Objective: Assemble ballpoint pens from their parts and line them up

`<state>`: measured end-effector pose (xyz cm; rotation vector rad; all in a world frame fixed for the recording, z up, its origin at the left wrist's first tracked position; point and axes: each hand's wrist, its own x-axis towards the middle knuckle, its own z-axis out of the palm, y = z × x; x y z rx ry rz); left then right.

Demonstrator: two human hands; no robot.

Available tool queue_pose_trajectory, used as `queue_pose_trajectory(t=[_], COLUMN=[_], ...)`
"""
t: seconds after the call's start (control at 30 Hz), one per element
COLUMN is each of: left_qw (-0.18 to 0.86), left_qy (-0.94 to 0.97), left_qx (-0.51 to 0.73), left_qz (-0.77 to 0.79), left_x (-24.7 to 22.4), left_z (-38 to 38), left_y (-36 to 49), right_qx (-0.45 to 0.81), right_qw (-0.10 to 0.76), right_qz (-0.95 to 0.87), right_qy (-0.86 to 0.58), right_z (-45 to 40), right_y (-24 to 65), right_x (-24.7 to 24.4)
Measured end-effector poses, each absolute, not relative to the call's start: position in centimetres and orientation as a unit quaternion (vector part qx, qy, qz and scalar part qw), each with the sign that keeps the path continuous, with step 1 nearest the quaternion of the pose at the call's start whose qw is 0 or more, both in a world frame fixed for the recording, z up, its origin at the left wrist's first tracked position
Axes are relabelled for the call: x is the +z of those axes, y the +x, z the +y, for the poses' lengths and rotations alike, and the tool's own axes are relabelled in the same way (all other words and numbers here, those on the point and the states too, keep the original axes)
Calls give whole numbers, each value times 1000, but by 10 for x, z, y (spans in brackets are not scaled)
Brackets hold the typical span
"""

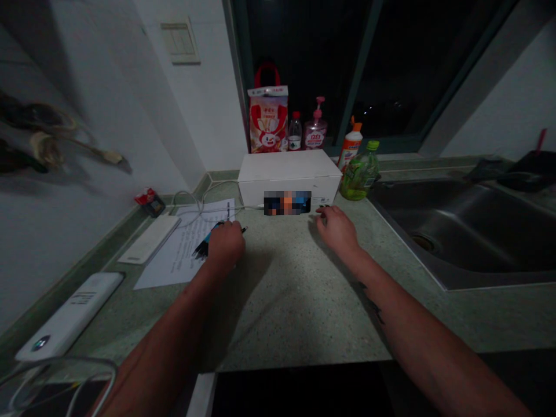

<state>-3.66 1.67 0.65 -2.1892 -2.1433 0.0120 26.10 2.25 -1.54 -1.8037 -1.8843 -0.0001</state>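
Observation:
My left hand (226, 243) is closed around a bundle of pens (202, 245), dark with some blue, above the right edge of a printed paper sheet (174, 249). One dark tip pokes out at the right of the fist. My right hand (337, 230) hovers over or rests on the counter, near the right end of a phone (287, 203). Its fingers are bent, and a small dark thing shows at the fingertips, too small to name. The phone leans against a white box (286, 168), its screen blurred, with a white cable running to its left end.
A white power bank (72, 315) and a flat white box (150, 238) lie at the left on the counter (286, 313). Behind the box stand a red bag (268, 121), a pink pump bottle (315, 128) and other bottles. A green bottle (360, 174) stands beside the sink (460, 226) at the right.

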Motion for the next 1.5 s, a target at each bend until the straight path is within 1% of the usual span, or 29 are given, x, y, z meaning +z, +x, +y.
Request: queue_pose_trajectory(t=[0.1, 0.17, 0.27, 0.37, 0.43, 0.53, 0.6, 0.7, 0.8, 1.0, 1.1, 1.27, 1.43, 1.5], left_qw=[-7, -78, -197, -260, -257, -209, -181, -174, -200, -296, -303, -332, -320, -324], left_qy=[-747, -773, -785, -760, -745, -739, -752, -773, -764, -704, -692, -657, -674, -673], left_qx=[-106, -182, -263, -307, -322, -327, -319, -317, -329, -333, -325, -378, -336, -350], left_qz=[-656, -603, -525, -511, -524, -551, -548, -521, -519, -553, -570, -562, -575, -565], left_x=[3, -4, -17, -26, -27, -22, -19, -16, -15, -12, -13, -17, -17, -17], left_z=[11, 5, -2, -4, -1, 6, 8, 7, 4, -1, -1, 0, 0, 0], left_y=[-21, -9, 5, 10, 7, 0, -4, -3, 1, 5, 7, 8, 7, 7], right_qx=[39, 63, 105, 131, 139, 160, 176, 196, 194, 155, 138, 126, 134, 134], right_qw=[289, 289, 238, 209, 220, 232, 234, 233, 229, 245, 246, 234, 248, 249], right_qz=[-771, -817, -855, -854, -837, -808, -810, -831, -841, -842, -846, -843, -834, -834], right_qy=[-567, -495, -448, -458, -481, -517, -508, -465, -451, -455, -453, -468, -475, -474], right_z=[14, 7, -1, 1, 6, 13, 15, 13, 9, 7, 7, 7, 9, 9], right_y=[242, 228, 215, 217, 226, 239, 243, 239, 232, 233, 234, 234, 236, 236], right_x=[-17, -19, -20, -20, -18, -16, -15, -16, -18, -14, -13, -15, -15, -16])
